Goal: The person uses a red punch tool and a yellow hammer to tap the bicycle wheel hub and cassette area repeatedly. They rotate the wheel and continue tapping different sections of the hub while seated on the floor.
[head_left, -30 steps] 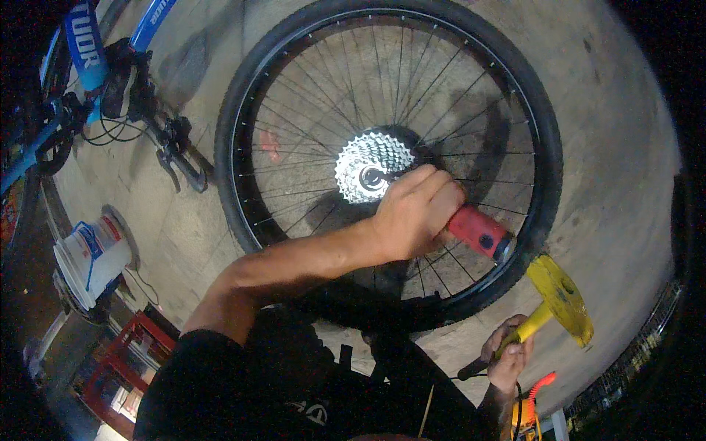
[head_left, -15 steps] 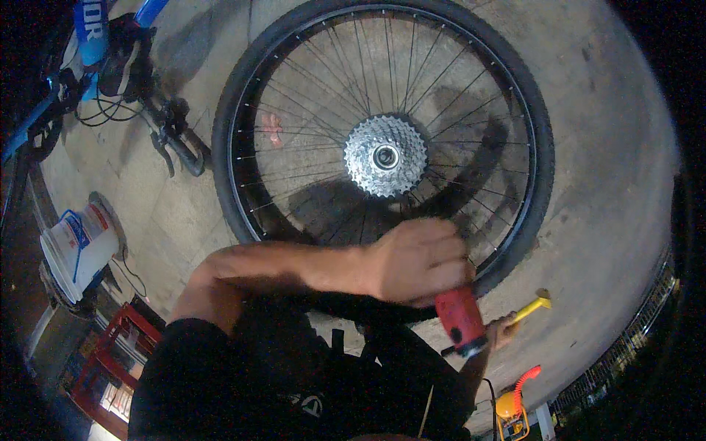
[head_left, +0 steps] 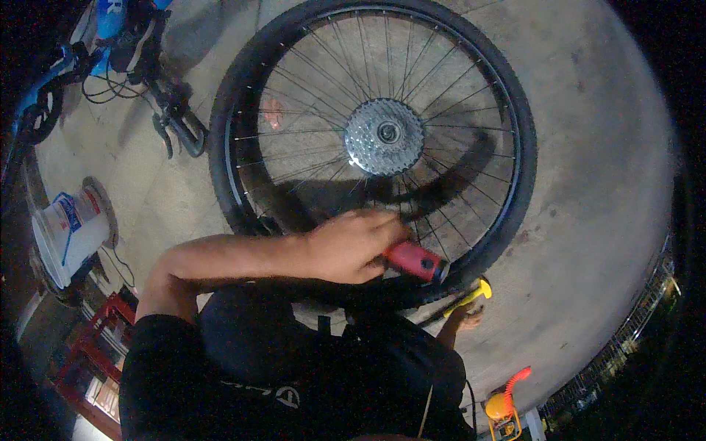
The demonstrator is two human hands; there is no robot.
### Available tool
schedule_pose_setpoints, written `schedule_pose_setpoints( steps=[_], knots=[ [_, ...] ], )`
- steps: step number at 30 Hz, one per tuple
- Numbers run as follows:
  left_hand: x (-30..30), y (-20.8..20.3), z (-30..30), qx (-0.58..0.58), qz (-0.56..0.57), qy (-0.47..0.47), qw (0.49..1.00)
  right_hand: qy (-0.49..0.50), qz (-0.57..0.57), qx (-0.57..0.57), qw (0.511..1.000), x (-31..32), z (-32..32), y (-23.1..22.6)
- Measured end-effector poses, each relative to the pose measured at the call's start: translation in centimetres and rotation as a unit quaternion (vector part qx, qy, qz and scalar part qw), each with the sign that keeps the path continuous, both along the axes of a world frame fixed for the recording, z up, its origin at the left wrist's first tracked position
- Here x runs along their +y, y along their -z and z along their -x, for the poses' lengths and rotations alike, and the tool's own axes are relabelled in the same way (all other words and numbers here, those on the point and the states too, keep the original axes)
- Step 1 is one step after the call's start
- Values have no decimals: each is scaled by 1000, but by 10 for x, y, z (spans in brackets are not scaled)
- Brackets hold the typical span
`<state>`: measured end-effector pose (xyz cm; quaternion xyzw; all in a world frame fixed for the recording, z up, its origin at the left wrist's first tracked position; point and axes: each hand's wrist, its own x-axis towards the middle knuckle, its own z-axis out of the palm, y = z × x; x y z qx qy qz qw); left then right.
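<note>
A bicycle wheel with a black tyre [head_left: 523, 154] spans the area before me, its silver cassette [head_left: 368, 147] facing up at the hub. My left hand [head_left: 358, 244] is closed around a red cylinder [head_left: 414, 261] with a dark spot and a dark end; it looks like a flashlight. This hand is over the wheel's near side, above the spokes and rim. Near the tyre's lower right edge, my right hand [head_left: 465, 318] grips a yellow T-shaped tool [head_left: 479, 288] with a dark shaft. Part of that shaft is hidden by my body.
At the upper left stands a blue bicycle part with a black handlebar [head_left: 193, 140] and cables. A white bucket [head_left: 82, 239] is at the left, above a red frame [head_left: 77, 349]. An orange-yellow machine with a red coiled hose [head_left: 517, 378] sits lower right, beside a fence [head_left: 618, 345].
My left hand has moved left and slightly up, and the red cylinder has turned closer to level. My right hand and the yellow tool have come left and up toward the tyre.
</note>
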<state>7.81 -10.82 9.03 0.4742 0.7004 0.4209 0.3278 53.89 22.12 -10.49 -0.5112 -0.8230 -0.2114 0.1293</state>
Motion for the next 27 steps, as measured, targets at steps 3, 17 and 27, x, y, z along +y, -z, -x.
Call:
schedule_pose_setpoints(
  steps=[3,17,27],
  knots=[
    [2,-1,-3,-74,-43,-99,991,-179,328,294,880,-21,152,-128],
    [-80,10,51,217,26,-376,901,-181,669,480,537,-74,445,-230],
    [-196,114,1,-232,103,-717,649,-471,605,210,607,-111,453,-242]
  ],
)
